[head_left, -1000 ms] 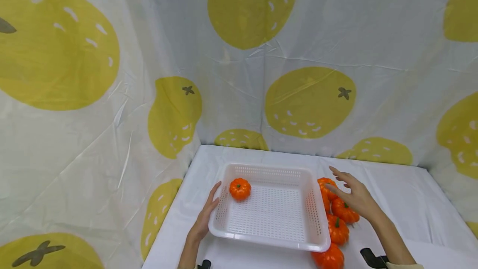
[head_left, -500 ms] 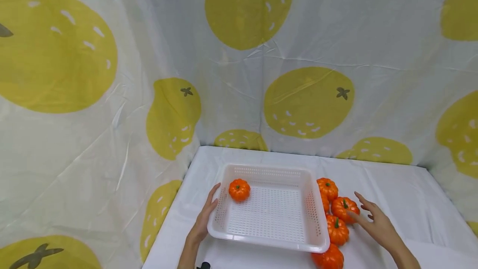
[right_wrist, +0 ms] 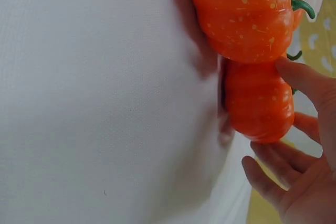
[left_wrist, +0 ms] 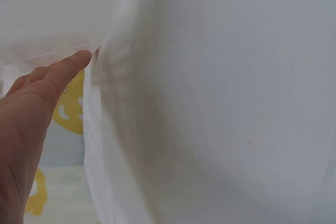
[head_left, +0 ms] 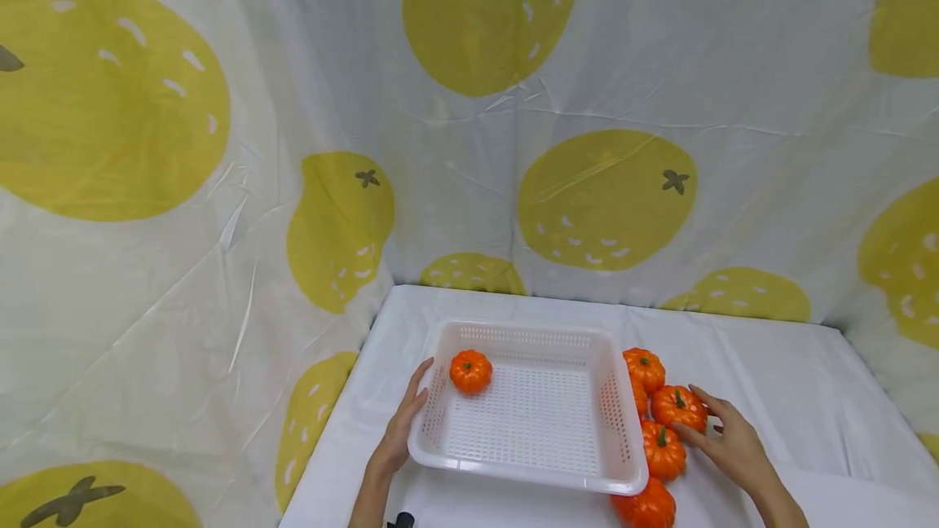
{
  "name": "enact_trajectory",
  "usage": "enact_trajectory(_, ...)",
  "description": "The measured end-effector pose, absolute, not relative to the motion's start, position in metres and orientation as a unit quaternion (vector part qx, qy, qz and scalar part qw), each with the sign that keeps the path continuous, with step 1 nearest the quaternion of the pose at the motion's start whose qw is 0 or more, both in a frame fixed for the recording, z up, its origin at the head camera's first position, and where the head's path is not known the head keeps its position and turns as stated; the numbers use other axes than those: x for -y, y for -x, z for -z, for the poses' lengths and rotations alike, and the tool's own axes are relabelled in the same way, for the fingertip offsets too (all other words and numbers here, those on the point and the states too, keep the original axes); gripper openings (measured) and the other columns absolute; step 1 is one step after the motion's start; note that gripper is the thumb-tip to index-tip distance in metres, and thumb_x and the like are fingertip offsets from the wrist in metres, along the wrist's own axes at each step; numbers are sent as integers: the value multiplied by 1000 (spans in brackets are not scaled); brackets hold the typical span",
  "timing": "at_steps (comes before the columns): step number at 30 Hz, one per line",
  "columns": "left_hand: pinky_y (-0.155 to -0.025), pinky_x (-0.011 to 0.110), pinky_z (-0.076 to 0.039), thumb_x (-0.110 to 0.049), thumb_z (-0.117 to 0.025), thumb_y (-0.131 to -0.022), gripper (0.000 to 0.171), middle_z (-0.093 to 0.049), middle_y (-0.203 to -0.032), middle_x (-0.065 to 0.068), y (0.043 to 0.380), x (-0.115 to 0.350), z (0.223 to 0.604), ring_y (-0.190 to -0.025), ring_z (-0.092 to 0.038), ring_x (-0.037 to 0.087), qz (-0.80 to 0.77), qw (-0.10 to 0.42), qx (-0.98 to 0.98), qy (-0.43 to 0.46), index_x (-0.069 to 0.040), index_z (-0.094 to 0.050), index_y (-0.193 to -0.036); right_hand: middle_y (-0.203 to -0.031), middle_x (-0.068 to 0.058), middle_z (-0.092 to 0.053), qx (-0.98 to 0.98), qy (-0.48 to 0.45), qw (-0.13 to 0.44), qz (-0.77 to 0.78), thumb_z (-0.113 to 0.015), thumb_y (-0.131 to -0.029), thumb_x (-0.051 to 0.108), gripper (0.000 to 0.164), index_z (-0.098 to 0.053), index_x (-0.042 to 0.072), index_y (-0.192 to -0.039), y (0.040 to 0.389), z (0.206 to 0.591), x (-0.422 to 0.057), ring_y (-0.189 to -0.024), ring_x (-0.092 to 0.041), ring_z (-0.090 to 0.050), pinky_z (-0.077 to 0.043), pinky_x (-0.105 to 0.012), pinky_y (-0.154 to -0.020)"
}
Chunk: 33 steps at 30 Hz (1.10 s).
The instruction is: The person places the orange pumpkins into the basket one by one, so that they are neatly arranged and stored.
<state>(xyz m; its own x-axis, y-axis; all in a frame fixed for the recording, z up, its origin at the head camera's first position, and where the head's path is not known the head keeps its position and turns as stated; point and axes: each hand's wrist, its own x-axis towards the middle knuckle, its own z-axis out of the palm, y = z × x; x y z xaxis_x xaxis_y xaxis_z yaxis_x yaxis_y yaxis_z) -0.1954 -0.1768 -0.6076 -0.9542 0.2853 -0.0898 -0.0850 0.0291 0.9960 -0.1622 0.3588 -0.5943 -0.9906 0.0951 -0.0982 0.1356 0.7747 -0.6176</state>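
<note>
A white plastic basket [head_left: 528, 475] with perforated walls stands on the table, one small orange toy pumpkin [head_left: 471, 371] in its far left corner. My left hand [head_left: 399, 429] rests along the basket's left side, fingers extended; in the left wrist view, the left hand's fingertips [left_wrist: 81, 59] are at the basket wall. Right of the basket, my right hand [head_left: 729, 440] spans another orange pumpkin [head_left: 676, 409], thumb on the near side and fingers on the far side. In the right wrist view that pumpkin [right_wrist: 260, 103] sits between thumb and fingers, partly behind a nearer pumpkin [right_wrist: 244, 17].
Several more pumpkins [head_left: 663, 453] crowd against the basket's right side, one partly hidden by its wall. White cloth [head_left: 778, 381] covers the table. A curtain printed with yellow fruit [head_left: 609, 202] hangs behind and at the left.
My right hand has moved from above the far pumpkins out to the right and back in, and its fingers have come round one pumpkin. The left hand has stayed at the basket.
</note>
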Motion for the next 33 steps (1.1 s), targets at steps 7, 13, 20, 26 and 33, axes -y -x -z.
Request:
enact_trajectory(7,-113,40,-34,-47,-28,-109,57,0,-177,4,196,175,606,-155,-18,38,-688,131,-710,-68,-38,-16,-165,-147,-42,-39,-936,-106,61,329,-73,-88,63,103,-34,-3,-156,162,591,-367,-124,-55,-47,-50,-66,-99)
enact_trajectory(13,-110,36,-38,-46,-28,-109,55,-2,-177,2,196,175,606,-152,-23,37,-694,135,-704,-63,-41,-18,-164,-148,-42,-35,-936,-119,77,323,-71,-87,65,111,-24,-3,-160,160,590,-370,-126,-58,-43,-46,-71,-100)
enact_trajectory(20,-112,37,-36,-47,-29,-109,57,-1,-177,4,195,175,606,-154,-21,38,-690,132,-709,-63,-39,-17,-164,-155,-43,-24,-925,-154,79,339,-73,-86,65,122,-8,-5,-162,153,596,-373,-135,-59,-34,-36,-74,-108)
enact_trajectory(26,-115,41,-33,-48,-29,-109,56,-2,-177,3,196,175,607,-157,-18,38,-690,129,-709,-66,-40,-18,-164,-153,-43,-26,-919,-160,87,350,-71,-88,65,122,-5,-6,-161,151,604,-373,-133,-59,-35,-37,-72,-110)
enact_trajectory(33,-116,43,-34,-46,-28,-110,55,-2,-177,1,197,175,610,-157,-18,37,-692,132,-706,-66,-41,-18,-164,-152,-42,-30,-914,-165,76,363,-69,-88,68,120,-8,-4,-162,155,609,-368,-131,-57,-37,-38,-70,-111)
